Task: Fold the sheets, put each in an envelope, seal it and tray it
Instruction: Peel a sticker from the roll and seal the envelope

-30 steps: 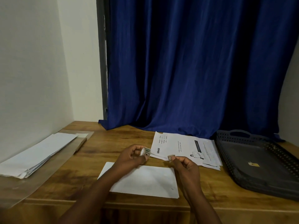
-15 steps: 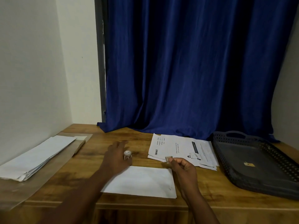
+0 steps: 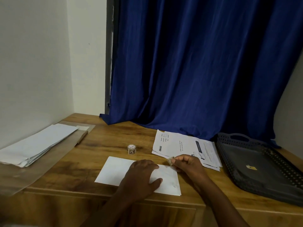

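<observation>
Wooden desk (image 3: 101,148) fills the lower part of the head view, its near edge closest to the camera, with two bare forearms reaching in from the bottom. Nearest, the left hand (image 3: 141,176) lies flat with fingers spread and relaxed, pressing down on a white envelope (image 3: 114,171) that lies flat near the front edge; the hand covers the envelope's middle, so any flap or seam there is hidden. Just right of it, the right hand (image 3: 186,164) hovers over the envelope's far right corner, its thumb and fingertips pinching a small pale strip (image 3: 170,161); what the strip is cannot be made out clearly. Slightly farther back, a small roll of tape (image 3: 131,149) stands alone on the wood, apart from both hands. Behind the right hand lies a stack of printed sheets (image 3: 180,145), partly covered by that hand; the print is too small to read beyond a logo. To the right sits a dark perforated tray (image 3: 229,141) with a handle, cut off by the frame's right edge, holding a small yellowish scrap (image 3: 251,167). At far left, a pile of white envelopes (image 3: 36,146) rests on a clear plastic sleeve (image 3: 24,179). Beyond everything hangs a blue curtain (image 3: 196,63) beside a white wall (image 3: 32,63).
</observation>
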`<state>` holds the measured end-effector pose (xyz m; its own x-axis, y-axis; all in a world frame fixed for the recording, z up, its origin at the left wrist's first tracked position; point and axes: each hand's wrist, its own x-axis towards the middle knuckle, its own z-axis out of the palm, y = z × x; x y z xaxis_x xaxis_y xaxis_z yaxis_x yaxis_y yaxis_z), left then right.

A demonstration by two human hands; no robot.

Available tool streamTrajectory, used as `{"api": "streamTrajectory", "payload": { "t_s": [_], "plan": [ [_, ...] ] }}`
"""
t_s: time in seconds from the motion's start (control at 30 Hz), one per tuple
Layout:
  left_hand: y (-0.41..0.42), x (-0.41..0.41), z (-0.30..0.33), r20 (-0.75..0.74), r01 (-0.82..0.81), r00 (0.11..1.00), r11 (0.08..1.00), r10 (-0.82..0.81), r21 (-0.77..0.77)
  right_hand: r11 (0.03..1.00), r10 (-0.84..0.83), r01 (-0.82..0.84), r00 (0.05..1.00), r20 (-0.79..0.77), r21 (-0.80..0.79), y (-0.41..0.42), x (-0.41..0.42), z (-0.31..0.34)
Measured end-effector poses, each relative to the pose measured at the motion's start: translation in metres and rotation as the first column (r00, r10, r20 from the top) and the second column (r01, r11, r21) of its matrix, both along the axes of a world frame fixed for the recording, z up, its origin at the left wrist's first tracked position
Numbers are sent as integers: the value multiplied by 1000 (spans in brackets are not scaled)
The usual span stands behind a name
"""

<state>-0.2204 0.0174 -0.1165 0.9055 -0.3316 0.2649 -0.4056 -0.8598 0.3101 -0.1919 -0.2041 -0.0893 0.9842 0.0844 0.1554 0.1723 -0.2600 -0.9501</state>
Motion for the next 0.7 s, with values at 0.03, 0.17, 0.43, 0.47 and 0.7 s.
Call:
{"api": "streamTrajectory", "payload": {
  "t_s": [0.03, 0.17, 0.43, 0.47, 0.7],
  "plan": [
    [0, 1, -1, 3, -2, 1000, 1000, 2, -7, 996, 35, -37, 999, -23, -76, -2, 5, 4],
    [1, 3, -3, 14, -2, 1000, 1000, 2, -10, 915, 161, -183, 983, -92, -359, -1, 24, 15],
    [0, 5, -7, 27, 30, 999, 999, -29, -35, 743, 174, -221, 975, -136, -632, 9, 42, 21],
    [-1, 5, -7, 26, 35, 999, 999, -35, -32, 734, 179, -223, 975, -135, -642, 10, 42, 21],
    [0, 4, -6, -5, 79, 997, 997, -79, 19, 717, 192, -243, 970, -150, -653, 13, 39, 22]
  ]
}}
